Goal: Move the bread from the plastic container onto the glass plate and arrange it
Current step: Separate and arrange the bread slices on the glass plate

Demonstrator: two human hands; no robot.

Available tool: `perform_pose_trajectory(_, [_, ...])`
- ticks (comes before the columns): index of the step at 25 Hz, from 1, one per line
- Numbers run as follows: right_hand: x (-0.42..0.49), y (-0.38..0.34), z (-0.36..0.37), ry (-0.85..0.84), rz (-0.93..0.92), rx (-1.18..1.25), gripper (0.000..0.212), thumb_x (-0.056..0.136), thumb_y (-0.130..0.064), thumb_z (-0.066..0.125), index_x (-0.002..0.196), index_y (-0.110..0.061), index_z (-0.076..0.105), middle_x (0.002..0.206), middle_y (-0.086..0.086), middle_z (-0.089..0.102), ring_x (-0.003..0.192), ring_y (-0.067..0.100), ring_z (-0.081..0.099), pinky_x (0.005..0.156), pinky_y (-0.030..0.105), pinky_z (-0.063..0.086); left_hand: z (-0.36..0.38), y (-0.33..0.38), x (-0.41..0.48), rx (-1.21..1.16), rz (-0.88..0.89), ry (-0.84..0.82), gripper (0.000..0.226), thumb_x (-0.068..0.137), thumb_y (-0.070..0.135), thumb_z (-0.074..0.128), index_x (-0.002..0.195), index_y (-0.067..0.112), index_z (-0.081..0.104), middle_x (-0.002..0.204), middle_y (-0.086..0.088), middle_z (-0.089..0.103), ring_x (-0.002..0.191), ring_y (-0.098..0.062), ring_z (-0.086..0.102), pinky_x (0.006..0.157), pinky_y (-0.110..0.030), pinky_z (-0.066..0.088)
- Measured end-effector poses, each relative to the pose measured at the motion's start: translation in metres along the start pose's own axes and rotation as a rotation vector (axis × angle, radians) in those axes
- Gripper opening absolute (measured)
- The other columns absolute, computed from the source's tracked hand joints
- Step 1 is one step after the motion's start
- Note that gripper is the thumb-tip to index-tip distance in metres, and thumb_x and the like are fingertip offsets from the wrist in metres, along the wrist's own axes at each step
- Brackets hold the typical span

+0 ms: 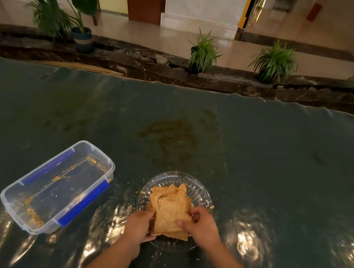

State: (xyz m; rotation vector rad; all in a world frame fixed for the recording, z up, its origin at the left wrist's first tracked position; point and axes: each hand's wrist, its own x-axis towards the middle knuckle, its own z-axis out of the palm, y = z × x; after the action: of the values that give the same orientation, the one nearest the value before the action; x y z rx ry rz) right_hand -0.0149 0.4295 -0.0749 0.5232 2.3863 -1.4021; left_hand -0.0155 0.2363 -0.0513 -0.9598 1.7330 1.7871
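A stack of tan bread slices (170,211) lies on the clear glass plate (200,192) near the table's front edge. My left hand (139,225) grips the stack's left side and my right hand (200,224) grips its right side. The top slice is torn and ragged at its far end. The clear plastic container (57,186) with blue clips stands to the left of the plate, holding only crumbs.
The table is covered with a dark green shiny plastic sheet (278,168) with brown stains in the middle. Crumbs lie scattered around the plate. Beyond the far edge runs a dark stone ledge with several potted plants (204,52).
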Motion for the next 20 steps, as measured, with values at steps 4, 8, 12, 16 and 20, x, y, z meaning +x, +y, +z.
perform_pose_trajectory(4, [0.002,-0.012,-0.006,0.014,-0.012,-0.016,0.056,0.064,-0.024,0.088,0.113,-0.027,0.061,0.095,-0.012,0.062,0.087,0.008,0.063,0.069,0.022,0.05,0.005,0.003,0.004,0.015,0.018,0.037,0.011,0.095,0.023,0.055,0.097,0.014,0.06,0.097,-0.013,0.069,0.087,-0.029,0.07,0.065,-0.04,0.06])
perform_pose_trajectory(8, [0.003,-0.012,-0.022,-0.061,-0.04,0.079,0.042,0.06,-0.012,0.087,0.095,-0.028,0.07,0.098,-0.006,0.066,0.089,0.01,0.063,0.073,0.024,0.052,0.009,0.006,0.009,0.126,0.102,0.151,0.016,0.094,0.021,0.05,0.087,0.013,0.062,0.089,-0.012,0.069,0.082,-0.026,0.066,0.077,-0.045,0.059])
perform_pose_trajectory(12, [-0.006,0.011,-0.038,-0.08,0.046,0.225,0.04,0.064,-0.002,0.084,0.097,-0.016,0.068,0.101,0.009,0.072,0.088,0.021,0.07,0.076,0.039,0.059,0.008,0.007,0.012,0.392,0.283,0.224,0.023,0.091,0.028,0.053,0.103,0.016,0.067,0.098,-0.008,0.069,0.082,-0.018,0.062,0.08,-0.04,0.054])
perform_pose_trajectory(16, [-0.005,0.014,-0.037,-0.078,0.105,0.013,0.045,0.073,-0.023,0.082,0.108,-0.027,0.054,0.102,-0.003,0.068,0.09,0.015,0.067,0.078,0.034,0.057,0.011,0.009,0.019,0.666,0.422,0.187,0.041,0.094,0.032,0.049,0.131,0.017,0.056,0.128,-0.008,0.058,0.11,-0.019,0.058,0.093,-0.034,0.047])
perform_pose_trajectory(20, [0.009,-0.003,-0.031,0.142,-0.058,-0.299,0.041,0.08,-0.052,0.068,0.111,-0.027,0.059,0.105,-0.005,0.06,0.098,0.015,0.06,0.076,0.027,0.047,0.012,0.008,0.025,0.762,0.442,0.17,0.031,0.094,0.035,0.048,0.115,0.021,0.066,0.124,-0.004,0.061,0.102,-0.013,0.057,0.085,-0.03,0.045])
